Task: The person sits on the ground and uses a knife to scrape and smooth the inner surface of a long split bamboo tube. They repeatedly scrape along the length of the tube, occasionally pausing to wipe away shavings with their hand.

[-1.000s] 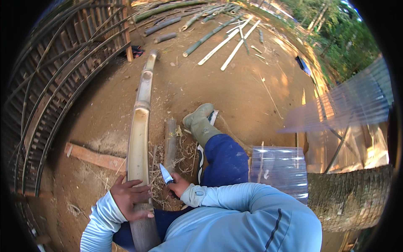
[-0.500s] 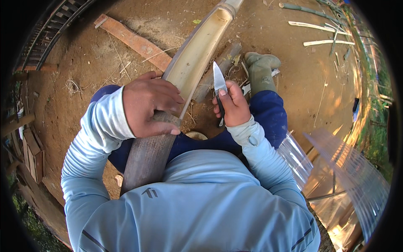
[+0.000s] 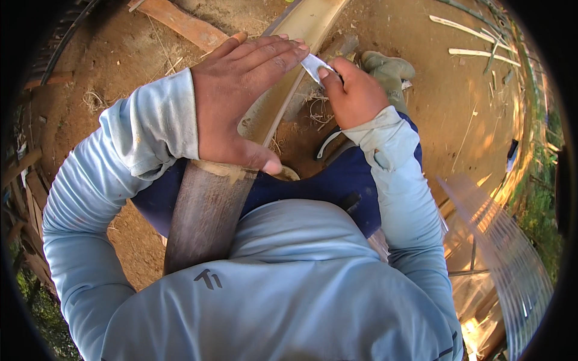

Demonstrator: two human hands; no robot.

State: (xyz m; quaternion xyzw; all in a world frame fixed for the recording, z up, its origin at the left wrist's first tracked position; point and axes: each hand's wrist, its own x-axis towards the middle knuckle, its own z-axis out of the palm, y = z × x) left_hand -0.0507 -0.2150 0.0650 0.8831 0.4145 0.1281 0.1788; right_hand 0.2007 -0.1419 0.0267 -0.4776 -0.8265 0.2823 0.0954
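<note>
Your left hand (image 3: 241,102) lay flat, fingers extended, pressing on the split bamboo culm (image 3: 265,114), which ran from your lap up and away over the dirt ground (image 3: 457,120). Your right hand (image 3: 355,93) was closed around the handle of a knife (image 3: 313,65), its pale blade touching the culm's right edge just beside your left fingertips. The near end of the culm showed dark, unworked skin; beyond your left hand the pale inner face lay exposed. Shavings (image 3: 313,111) lay by your boot (image 3: 388,69), suggesting trimming was under way, with most of the length apparently left to dress.
</note>
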